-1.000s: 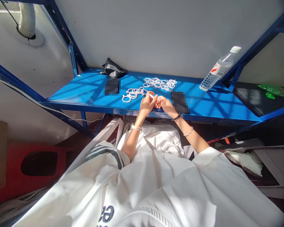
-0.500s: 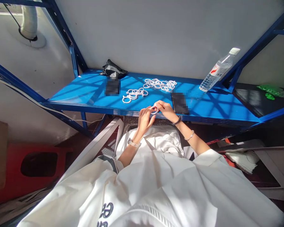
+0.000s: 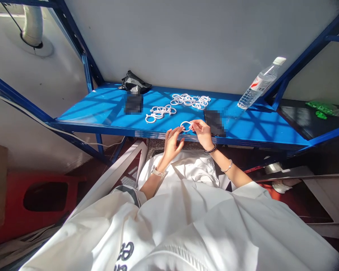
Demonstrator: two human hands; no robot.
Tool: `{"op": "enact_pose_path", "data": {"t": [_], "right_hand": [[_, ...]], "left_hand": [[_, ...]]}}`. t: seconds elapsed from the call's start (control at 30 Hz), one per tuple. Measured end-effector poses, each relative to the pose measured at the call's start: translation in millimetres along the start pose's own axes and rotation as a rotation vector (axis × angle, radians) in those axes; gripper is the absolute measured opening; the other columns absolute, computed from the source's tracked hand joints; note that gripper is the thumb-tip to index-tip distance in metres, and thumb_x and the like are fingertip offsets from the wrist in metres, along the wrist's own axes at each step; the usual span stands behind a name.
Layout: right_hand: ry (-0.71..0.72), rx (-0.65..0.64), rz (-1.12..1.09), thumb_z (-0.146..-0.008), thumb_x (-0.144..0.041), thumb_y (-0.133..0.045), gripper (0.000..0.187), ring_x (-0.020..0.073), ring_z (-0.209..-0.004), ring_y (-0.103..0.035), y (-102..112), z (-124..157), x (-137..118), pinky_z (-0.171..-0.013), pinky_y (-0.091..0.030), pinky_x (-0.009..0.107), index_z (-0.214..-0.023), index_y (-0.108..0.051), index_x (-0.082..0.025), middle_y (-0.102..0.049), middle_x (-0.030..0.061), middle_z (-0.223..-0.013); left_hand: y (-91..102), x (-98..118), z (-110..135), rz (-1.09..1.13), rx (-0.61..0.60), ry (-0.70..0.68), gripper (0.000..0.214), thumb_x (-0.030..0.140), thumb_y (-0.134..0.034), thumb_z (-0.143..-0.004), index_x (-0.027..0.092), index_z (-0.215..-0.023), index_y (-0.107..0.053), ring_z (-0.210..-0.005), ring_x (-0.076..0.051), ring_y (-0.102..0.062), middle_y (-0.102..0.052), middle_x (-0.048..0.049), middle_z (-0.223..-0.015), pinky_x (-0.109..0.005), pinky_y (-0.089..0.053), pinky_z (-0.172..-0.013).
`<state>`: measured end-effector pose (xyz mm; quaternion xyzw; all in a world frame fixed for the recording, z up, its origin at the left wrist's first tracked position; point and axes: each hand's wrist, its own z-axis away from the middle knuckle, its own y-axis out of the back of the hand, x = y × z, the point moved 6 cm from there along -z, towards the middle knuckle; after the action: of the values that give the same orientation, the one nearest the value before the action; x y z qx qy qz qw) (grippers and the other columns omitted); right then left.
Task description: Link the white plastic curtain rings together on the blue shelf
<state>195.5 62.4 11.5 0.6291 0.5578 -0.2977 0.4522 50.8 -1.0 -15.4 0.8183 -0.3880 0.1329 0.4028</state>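
Note:
A white plastic ring (image 3: 185,131) is held up at the front edge of the blue shelf. My right hand (image 3: 202,135) pinches its right side between thumb and fingertips. At the ring's left side, my left hand (image 3: 173,144) has its fingers stretched out and its thumb apart, the fingertips at or touching the rim. Beyond the hands, a smaller group of white rings (image 3: 158,114) lies on the shelf to the left. A larger pile of white rings (image 3: 188,101) lies farther back.
The blue shelf (image 3: 101,109) carries a black plastic bag (image 3: 135,82), a blurred dark object (image 3: 133,104) and a black phone-like slab (image 3: 214,123) beside my right hand. A water bottle (image 3: 257,87) leans at the right. Blue metal posts (image 3: 83,45) frame the shelf.
My right hand has shifted slightly right and turned, and the ring now shows as a wider, open circle. My left fingers have moved from around the ring to its left edge.

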Motion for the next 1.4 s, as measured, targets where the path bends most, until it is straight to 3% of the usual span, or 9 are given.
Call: {"op": "enact_pose_path", "data": {"t": [0.17,0.4,0.77,1.03,1.2,1.4], "right_hand": [[0.032,-0.005,0.085,-0.086,-0.065,-0.057,0.044,0.0188,-0.079,-0.070,-2,4,-4,-0.081,-0.057,0.035,-0.096,-0.066,-0.023,-0.074,0.0047,-0.087],[0.149,-0.029,0.251,-0.093,-0.051,-0.054,0.031,0.0198,-0.084,-0.073,-6,11,-10,-0.083,-0.058,0.034,-0.095,-0.069,-0.024,-0.077,0.0050,-0.096],[0.344,-0.008,0.353,-0.097,-0.054,-0.047,0.037,0.0192,-0.080,-0.071,-7,13,-13,-0.077,-0.058,0.033,-0.093,-0.068,-0.024,-0.076,0.0053,-0.093],[0.374,0.059,0.445,-0.100,-0.048,-0.044,0.034,0.0196,-0.082,-0.070,-5,13,-9,-0.077,-0.057,0.033,-0.094,-0.067,-0.023,-0.075,0.0056,-0.092],[0.478,0.136,0.595,-0.102,-0.039,-0.042,0.031,0.0214,-0.086,-0.069,-7,16,-7,-0.080,-0.056,0.036,-0.094,-0.066,-0.022,-0.075,0.0075,-0.091],[0.520,0.156,0.673,-0.102,-0.033,-0.043,0.026,0.0213,-0.086,-0.068,-9,18,-9,-0.082,-0.055,0.037,-0.097,-0.066,-0.022,-0.074,0.0080,-0.093]], "left_hand": [[-6.4,0,2,-0.089,-0.020,-0.061,0.049,0.020,-0.043,-0.091,0.023,-0.139,-0.050,-0.135,-0.024,-0.050,-0.063,-0.0067,-0.136,-0.046,-0.028,-0.120],[-16.2,-8,4,-0.148,-0.013,-0.047,0.054,0.016,-0.045,-0.086,0.020,-0.139,-0.050,-0.137,-0.025,-0.048,-0.061,-0.0064,-0.139,-0.047,-0.027,-0.121],[-15.8,-7,4,-0.183,0.001,-0.060,0.053,0.015,-0.043,-0.085,0.018,-0.137,-0.051,-0.135,-0.023,-0.049,-0.063,-0.0057,-0.135,-0.044,-0.025,-0.122],[-17.1,-5,5,-0.241,-0.011,-0.106,0.056,0.017,-0.042,-0.087,0.016,-0.144,-0.045,-0.137,-0.024,-0.047,-0.059,-0.0078,-0.141,-0.044,-0.021,-0.123],[-23.2,-6,6,-0.325,-0.030,-0.083,0.062,0.016,-0.045,-0.086,0.012,-0.148,-0.039,-0.141,-0.027,-0.042,-0.046,-0.0142,-0.151,-0.048,-0.022,-0.123],[-26.0,-6,13,-0.382,0.047,-0.019,0.062,0.015,-0.045,-0.089,0.014,-0.150,-0.036,-0.148,-0.030,-0.032,-0.030,-0.0185,-0.160,-0.053,-0.025,-0.122]]}}
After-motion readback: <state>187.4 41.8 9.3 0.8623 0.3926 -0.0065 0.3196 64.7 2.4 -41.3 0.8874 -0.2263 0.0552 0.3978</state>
